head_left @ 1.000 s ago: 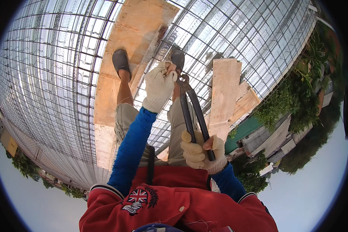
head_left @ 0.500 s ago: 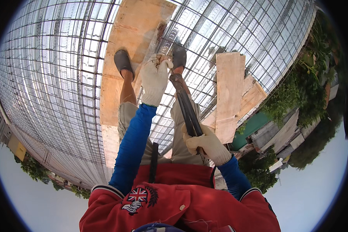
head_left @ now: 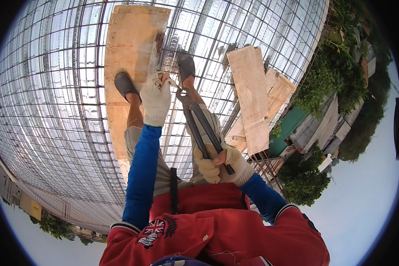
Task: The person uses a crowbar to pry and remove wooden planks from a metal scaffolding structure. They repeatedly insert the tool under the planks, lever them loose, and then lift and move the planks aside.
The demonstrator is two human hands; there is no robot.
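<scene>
My right hand (head_left: 224, 166), in a cream knit glove, grips a pair of long-handled end-cutting pincers (head_left: 203, 126). Their dark handles stand apart and the rounded jaws point away from me, beside the fingers of my left hand. My left hand (head_left: 156, 103), in a white knit glove, is closed on thin tie wires (head_left: 158, 81), whose fine ends show at the fingertips. The left thumb tip looks bare or worn through. Below both hands spreads a steel rebar mesh (head_left: 75, 88) over shiny corrugated metal decking. I cannot see the jaws gripping any wire.
My shoes straddle a gap: the left foot on a long plywood board (head_left: 135, 37), the right on the mesh. More plywood pieces (head_left: 252, 97) lie to the right. Beyond the deck's right edge are trees (head_left: 328, 84) and lower roofs (head_left: 319, 119).
The pincer handles have spread apart in my right hand, and the jaws sit a little away from my left hand. The whole scene has shifted left as my head turned.
</scene>
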